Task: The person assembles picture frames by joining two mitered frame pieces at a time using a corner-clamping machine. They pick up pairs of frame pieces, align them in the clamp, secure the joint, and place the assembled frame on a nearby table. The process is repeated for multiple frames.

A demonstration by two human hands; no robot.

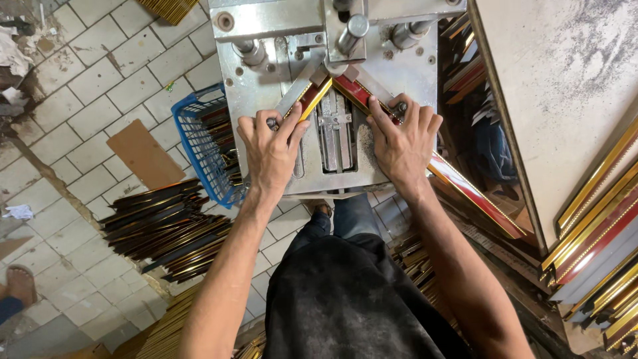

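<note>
A grey metal joining machine (266,86) stands in front of me with steel cylinders at its top. Two red and gold frame strips meet in a corner under its clamp. My left hand (270,149) lies flat on the short left strip (314,100) and presses it onto the machine bed. My right hand (403,141) presses down the long right strip (465,189), which runs off the machine to the lower right. The fingers of both hands are spread over the strips.
A blue plastic basket (196,143) with frame pieces sits left of the machine. A pile of dark and gold strips (163,226) lies on the tiled floor. More mouldings lean at the right (598,246). A person's sandalled foot (20,286) shows at the left edge.
</note>
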